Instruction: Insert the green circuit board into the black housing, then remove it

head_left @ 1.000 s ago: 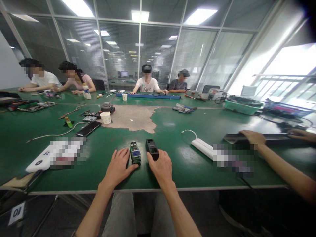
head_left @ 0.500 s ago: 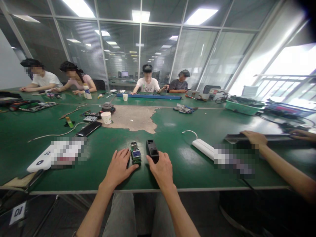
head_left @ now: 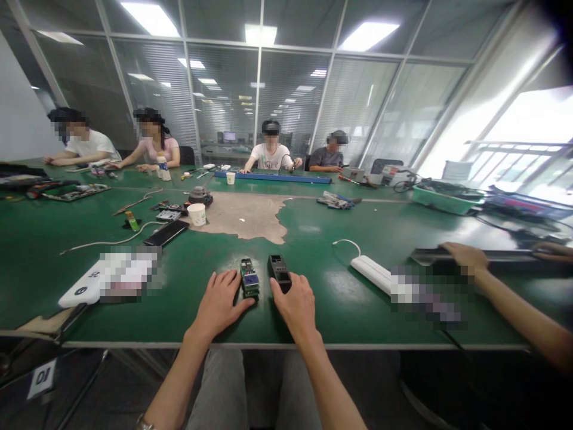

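A small green circuit board with a little screen (head_left: 249, 279) lies on the green table before me. My left hand (head_left: 219, 303) rests on the tabletop along its left side, fingers stretched out and thumb by its near end. Right of the board is a narrow black plastic casing (head_left: 278, 269) with cut-out openings facing up. My right hand (head_left: 295, 301) grips its near end, with the thumb on the left side and the fingers on the right; the lowest part of the casing is hidden by the hand.
A white power strip (head_left: 373, 273) lies to the right, near another person's hand (head_left: 468, 260) on a long dark metal piece (head_left: 423, 255). To the left are a black phone (head_left: 168, 233), a paper cup (head_left: 197, 215) and a white case (head_left: 85, 286). Several people sit across the table.
The whole view has shifted slightly to the right and down. My hands keep nearly the same places beside the board and on the casing.
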The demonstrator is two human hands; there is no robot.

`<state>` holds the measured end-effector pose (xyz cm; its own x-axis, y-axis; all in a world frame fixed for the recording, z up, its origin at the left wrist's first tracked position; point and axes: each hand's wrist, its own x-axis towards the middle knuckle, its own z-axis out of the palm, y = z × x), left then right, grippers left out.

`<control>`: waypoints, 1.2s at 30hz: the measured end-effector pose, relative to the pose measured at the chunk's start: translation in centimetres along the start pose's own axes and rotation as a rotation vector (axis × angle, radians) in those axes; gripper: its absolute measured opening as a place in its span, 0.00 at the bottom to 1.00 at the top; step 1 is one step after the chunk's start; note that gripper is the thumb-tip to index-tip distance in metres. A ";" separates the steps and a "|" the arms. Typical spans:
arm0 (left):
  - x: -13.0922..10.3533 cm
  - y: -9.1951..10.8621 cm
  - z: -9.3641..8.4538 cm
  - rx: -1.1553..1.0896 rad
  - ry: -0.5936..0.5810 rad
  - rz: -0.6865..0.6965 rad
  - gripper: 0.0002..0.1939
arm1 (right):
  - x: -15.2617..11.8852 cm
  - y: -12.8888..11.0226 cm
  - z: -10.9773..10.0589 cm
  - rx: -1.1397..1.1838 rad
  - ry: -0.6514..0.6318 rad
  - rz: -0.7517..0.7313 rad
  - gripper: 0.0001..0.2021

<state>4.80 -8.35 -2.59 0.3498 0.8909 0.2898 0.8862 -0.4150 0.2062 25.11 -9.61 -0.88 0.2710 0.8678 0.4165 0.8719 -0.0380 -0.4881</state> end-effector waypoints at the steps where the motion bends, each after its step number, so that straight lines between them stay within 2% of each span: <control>1: 0.0 0.0 -0.1 -0.001 -0.001 0.001 0.35 | 0.2 -0.2 -0.2 0.019 0.012 -0.009 0.15; 9: -0.2 0.2 -0.2 -0.005 0.019 -0.003 0.34 | 1.5 -3.6 -1.9 0.115 0.057 -0.084 0.15; 16: -0.3 0.1 -0.2 -0.004 0.030 0.002 0.34 | 1.1 -6.1 -1.7 0.138 0.026 -0.103 0.14; 26: -0.4 0.0 -0.3 -0.041 0.032 0.006 0.33 | 0.1 -7.6 -0.4 0.096 -0.027 -0.083 0.14; 36: -0.5 0.1 -0.6 -0.051 0.018 -0.013 0.29 | -0.7 -8.4 -0.2 0.016 -0.073 -0.076 0.14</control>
<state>4.49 -8.98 -2.14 0.3323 0.8932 0.3030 0.8737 -0.4126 0.2578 17.69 -9.99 3.02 0.1730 0.9016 0.3964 0.8820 0.0372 -0.4697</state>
